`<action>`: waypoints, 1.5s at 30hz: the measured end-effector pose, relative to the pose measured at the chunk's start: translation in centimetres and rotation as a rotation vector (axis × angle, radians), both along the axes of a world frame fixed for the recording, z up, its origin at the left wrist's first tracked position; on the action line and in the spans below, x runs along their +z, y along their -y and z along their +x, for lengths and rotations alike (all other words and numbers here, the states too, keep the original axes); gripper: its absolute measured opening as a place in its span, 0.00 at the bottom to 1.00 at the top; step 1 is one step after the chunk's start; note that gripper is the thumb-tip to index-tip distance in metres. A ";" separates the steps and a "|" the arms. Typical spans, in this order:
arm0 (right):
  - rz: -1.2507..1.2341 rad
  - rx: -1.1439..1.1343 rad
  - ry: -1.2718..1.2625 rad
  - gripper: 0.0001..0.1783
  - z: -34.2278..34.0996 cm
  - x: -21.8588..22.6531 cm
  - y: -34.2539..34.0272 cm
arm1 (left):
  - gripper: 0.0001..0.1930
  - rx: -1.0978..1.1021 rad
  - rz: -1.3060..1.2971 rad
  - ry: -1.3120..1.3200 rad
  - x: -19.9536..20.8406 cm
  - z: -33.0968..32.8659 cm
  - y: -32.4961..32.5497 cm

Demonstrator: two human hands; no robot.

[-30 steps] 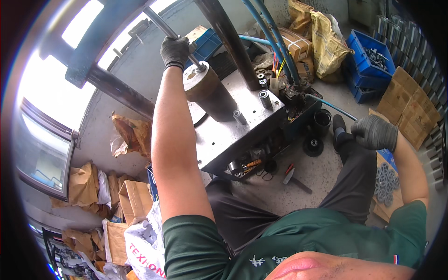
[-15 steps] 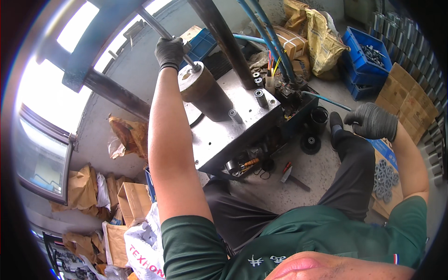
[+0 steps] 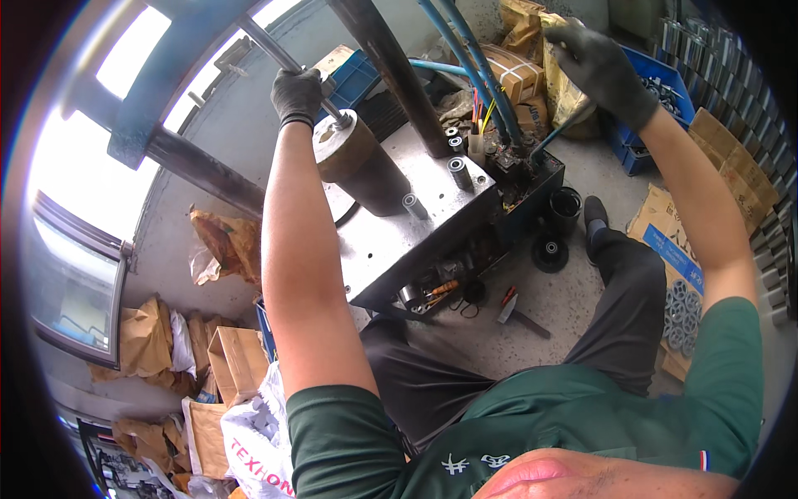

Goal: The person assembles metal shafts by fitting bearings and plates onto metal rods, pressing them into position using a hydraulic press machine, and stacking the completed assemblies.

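My gloved left hand [image 3: 297,96] is closed around a metal rod [image 3: 274,48], which slants down to the top of a thick dark cylinder [image 3: 366,170] with a pale end face. That cylinder stands on a steel plate [image 3: 386,249]. At the upper right, my gloved right hand [image 3: 603,76] has its fingers stretched out and slightly bent. The end of a blue lever [image 3: 559,133] meets its palm side, where the contact is partly hidden. Several small bearing-like parts, among them a roller [image 3: 459,173] and a shorter one [image 3: 414,205], stand on the plate.
Dark posts [image 3: 386,66] and blue bars [image 3: 474,62] rise behind the plate. Blue bins [image 3: 665,83] hold metal parts at right. A knife [image 3: 509,309] and a black round pot [image 3: 564,204] are on the floor. Metal rings [image 3: 682,320] lie on cardboard.
My right hand has swung up and to the left from beside my knee, and the blue lever has tilted upward. My left hand has stayed on the rod.
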State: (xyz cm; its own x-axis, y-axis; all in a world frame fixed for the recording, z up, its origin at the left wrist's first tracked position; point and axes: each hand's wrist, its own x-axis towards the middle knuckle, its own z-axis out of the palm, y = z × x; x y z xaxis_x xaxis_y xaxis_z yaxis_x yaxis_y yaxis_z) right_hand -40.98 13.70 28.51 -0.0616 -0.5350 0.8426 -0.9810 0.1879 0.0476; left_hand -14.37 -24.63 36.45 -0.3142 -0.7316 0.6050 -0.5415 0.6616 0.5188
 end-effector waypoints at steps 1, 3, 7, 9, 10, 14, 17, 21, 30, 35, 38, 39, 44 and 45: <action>-0.002 0.010 0.005 0.16 1.4 1.0 1.1 | 0.19 -0.003 0.015 -0.017 0.1 0.4 0.2; -0.205 0.054 0.077 0.14 3.3 3.8 2.3 | 0.19 -0.002 0.029 -0.034 0.2 0.9 0.7; -0.041 0.099 0.169 0.21 0.6 2.1 2.0 | 0.19 0.017 0.011 -0.024 0.1 0.4 0.7; 0.046 0.080 0.154 0.21 1.0 0.6 0.0 | 0.19 0.020 0.012 -0.024 0.0 1.0 0.8; 0.130 0.051 0.135 0.21 1.7 -0.1 -1.7 | 0.19 0.024 -0.008 -0.015 0.0 1.1 0.9; 0.872 0.238 0.455 0.26 4.6 -3.6 -10.0 | 0.20 0.001 0.018 -0.043 0.0 1.0 1.2; 1.190 0.150 0.558 0.19 7.7 -5.4 -12.8 | 0.20 0.031 -0.021 -0.022 0.1 0.8 1.9; 1.157 0.057 0.405 0.12 9.4 -5.6 -13.4 | 0.19 0.020 -0.020 -0.028 -0.2 0.5 1.4; 0.797 0.196 0.441 0.11 8.3 -5.7 -12.3 | 0.17 -0.024 -0.012 -0.068 0.2 1.1 0.0; 1.086 0.185 0.545 0.14 8.3 -5.3 -13.1 | 0.15 -0.108 0.097 -0.137 0.5 1.0 -1.7; 0.880 0.205 0.519 0.15 7.9 -5.8 -12.7 | 0.16 -0.106 0.088 -0.130 0.3 1.0 -1.4; 0.879 0.207 0.518 0.15 8.0 -5.9 -12.6 | 0.16 -0.107 0.095 -0.138 0.3 1.2 -1.1; 1.082 0.227 0.516 0.16 8.4 -5.2 -12.9 | 0.18 -0.008 0.002 -0.064 0.0 0.8 0.8; 1.082 0.227 0.517 0.16 8.4 -5.1 -12.9 | 0.18 -0.001 0.009 -0.067 0.0 0.8 0.7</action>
State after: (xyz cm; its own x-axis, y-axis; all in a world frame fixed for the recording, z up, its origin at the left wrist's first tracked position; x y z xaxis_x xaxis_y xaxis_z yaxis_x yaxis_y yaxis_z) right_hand -32.61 26.57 23.37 -0.0717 -0.9874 -0.1408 -0.9360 0.1154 -0.3327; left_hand -13.61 -25.29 36.41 -0.2738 -0.7372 0.6178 -0.5048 0.6569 0.5601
